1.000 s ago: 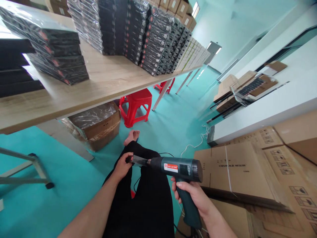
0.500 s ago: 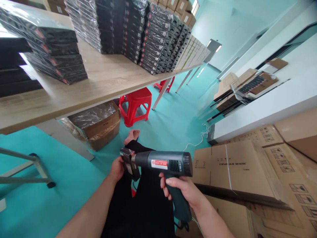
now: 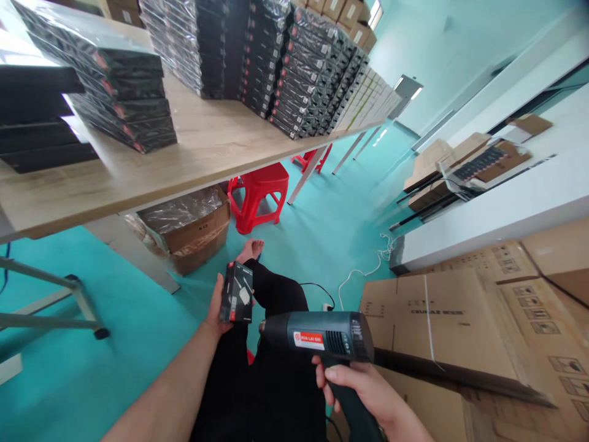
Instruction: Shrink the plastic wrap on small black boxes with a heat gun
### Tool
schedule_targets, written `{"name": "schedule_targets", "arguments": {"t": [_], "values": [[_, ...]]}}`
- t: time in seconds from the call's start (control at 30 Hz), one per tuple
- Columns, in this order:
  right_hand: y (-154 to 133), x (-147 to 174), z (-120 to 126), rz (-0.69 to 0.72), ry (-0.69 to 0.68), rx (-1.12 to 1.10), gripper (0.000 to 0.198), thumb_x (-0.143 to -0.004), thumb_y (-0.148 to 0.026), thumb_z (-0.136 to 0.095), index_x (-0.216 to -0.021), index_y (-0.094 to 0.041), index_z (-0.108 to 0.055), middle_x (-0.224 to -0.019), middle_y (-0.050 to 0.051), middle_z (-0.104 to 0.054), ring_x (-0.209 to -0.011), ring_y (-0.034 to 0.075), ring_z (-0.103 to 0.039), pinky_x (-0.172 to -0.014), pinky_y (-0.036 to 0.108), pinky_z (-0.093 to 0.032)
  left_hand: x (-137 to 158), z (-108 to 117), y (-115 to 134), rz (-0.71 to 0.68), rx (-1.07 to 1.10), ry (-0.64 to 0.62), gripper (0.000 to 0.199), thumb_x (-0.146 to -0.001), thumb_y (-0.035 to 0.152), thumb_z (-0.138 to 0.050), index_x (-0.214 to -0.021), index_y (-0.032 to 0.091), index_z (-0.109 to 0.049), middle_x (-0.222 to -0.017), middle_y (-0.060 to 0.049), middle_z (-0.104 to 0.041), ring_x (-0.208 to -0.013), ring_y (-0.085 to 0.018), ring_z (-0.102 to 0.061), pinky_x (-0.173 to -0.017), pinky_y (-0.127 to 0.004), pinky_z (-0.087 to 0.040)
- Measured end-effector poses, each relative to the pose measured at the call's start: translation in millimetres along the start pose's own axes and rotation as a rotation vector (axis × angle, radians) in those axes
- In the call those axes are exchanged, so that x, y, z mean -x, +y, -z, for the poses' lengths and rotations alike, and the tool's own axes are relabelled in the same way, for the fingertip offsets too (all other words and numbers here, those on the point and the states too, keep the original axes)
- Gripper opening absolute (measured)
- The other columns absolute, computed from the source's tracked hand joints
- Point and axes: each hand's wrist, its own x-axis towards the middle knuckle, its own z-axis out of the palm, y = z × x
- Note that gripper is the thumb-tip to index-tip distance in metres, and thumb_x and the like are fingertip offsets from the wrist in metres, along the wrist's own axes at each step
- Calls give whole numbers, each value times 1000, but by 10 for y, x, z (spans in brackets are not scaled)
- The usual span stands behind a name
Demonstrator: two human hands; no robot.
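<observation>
My left hand (image 3: 218,313) is closed around a small black product box (image 3: 237,293), which stands roughly upright with a white charger and cable pictured on its face. My right hand (image 3: 343,377) grips the handle of a dark green heat gun (image 3: 317,334), fingers wrapped near the trigger. The gun lies level above my lap, its nozzle pointing left, just below and to the right of the box and apart from it. The lower end of the handle runs out of the frame.
A wooden table (image 3: 202,144) bears stacks of film-wrapped black boxes (image 3: 138,104). Below it sit an open carton (image 3: 197,230) with clear plastic and a red stool (image 3: 262,190). Large cartons (image 3: 437,313) crowd my right side. A white cord (image 3: 363,270) lies on the floor.
The box in my left hand has turned to show its printed face and risen slightly. My right hand has moved the heat gun down and right, away from the box.
</observation>
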Motion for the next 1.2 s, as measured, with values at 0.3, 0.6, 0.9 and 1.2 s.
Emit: {"name": "schedule_targets", "arguments": {"t": [0.3, 0.6, 0.9, 1.2], "values": [[-12, -53, 165, 52, 138, -248, 28, -81, -29, -62, -105, -14, -66, -85, 7, -67, -63, 13, -62, -52, 21, -48, -103, -75, -169, -317, -672, 160, 32, -69, 26, -65, -98, 15, -62, -81, -4, -68, -75, -23, -65, -75, -38, -52], [-236, -97, 349, 115, 183, -292, 28, -81, -28, -62, -104, -14, -66, -85, 7, -67, -63, 13, -61, -51, 21, -48, -179, -69, -122, -877, -1333, 2, 45, -62, 2, -47, -98, 23, -66, -102, -3, -64, -100, -20, -59, -93, -37, -42], [-262, -185, 312, 125, 129, -200, 28, -81, -29, -62, -104, -14, -65, -85, 7, -67, -63, 13, -62, -52, 21, -49, -164, -60, -133, -841, -1332, -22, 47, -63, 1, -45, -101, 22, -64, -102, -3, -63, -102, -20, -58, -95, -37, -42], [-357, -217, 250, 172, 148, -86, 28, -80, -31, -62, -102, -12, -65, -85, 8, -68, -64, 15, -62, -54, 24, -48, -141, -109, -144, -789, -1334, 20, 46, -63, 3, -49, -102, 22, -64, -103, -4, -65, -102, -22, -58, -96, -39, -41]]}}
